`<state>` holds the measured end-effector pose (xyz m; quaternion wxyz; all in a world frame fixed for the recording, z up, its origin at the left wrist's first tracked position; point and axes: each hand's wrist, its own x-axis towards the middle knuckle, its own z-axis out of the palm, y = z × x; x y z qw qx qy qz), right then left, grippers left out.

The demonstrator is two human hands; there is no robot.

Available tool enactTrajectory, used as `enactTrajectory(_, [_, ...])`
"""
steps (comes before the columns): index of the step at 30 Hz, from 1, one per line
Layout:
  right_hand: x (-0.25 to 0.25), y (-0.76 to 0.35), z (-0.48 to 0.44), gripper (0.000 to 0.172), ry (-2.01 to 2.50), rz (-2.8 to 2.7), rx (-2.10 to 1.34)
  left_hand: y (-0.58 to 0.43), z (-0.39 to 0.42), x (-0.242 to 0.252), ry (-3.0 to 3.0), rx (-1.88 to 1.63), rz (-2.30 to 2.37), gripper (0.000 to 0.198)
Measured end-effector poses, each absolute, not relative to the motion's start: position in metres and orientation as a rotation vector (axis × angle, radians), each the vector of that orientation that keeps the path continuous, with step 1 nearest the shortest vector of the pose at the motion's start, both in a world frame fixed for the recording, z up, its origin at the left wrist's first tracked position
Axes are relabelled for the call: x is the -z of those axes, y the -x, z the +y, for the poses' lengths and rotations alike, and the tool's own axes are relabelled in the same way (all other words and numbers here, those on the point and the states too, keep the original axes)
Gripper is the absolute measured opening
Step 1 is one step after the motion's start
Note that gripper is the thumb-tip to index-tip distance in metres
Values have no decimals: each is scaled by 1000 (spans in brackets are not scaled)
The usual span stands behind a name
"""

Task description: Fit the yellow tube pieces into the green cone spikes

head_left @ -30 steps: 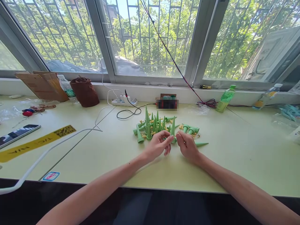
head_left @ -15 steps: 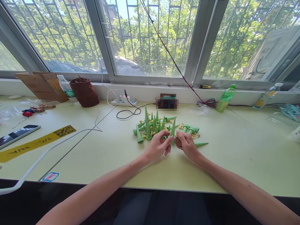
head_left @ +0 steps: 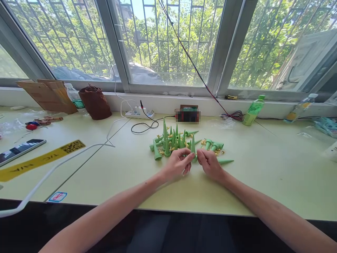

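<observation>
A heap of green cone-shaped spikes [head_left: 171, 140] with small yellow parts lies mid-table. My left hand [head_left: 177, 164] and my right hand [head_left: 210, 164] meet just in front of the heap, fingers curled. Between them stands one upright green cone [head_left: 193, 147], pinched at its base by both hands. A single cone [head_left: 225, 162] lies flat to the right of my right hand, and a few stubby green pieces [head_left: 214, 145] sit behind it.
A white cable [head_left: 65, 160] crosses the pale green table [head_left: 118, 175] on the left, beside a phone [head_left: 21, 149] and yellow strip [head_left: 39, 161]. A power strip [head_left: 139, 114], brown bag [head_left: 95, 103], cardboard [head_left: 47, 95] and green bottle [head_left: 253, 110] line the window sill.
The upright cone between my hands has tilted slightly more vertical and both hands have edged a little closer together; the rest is unchanged.
</observation>
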<state>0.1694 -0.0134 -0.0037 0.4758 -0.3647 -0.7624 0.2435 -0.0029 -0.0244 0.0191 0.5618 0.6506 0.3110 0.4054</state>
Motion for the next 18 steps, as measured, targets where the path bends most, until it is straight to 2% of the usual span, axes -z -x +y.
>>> enactTrajectory(9, [7,-179,-8,41,849,-2034,-402,4,-18,-13,-1400,-854,715,47])
enactTrajectory(18, [3,-166,-12,46,933,-1886,-460,0,-18,-12,-1340,-916,720,43])
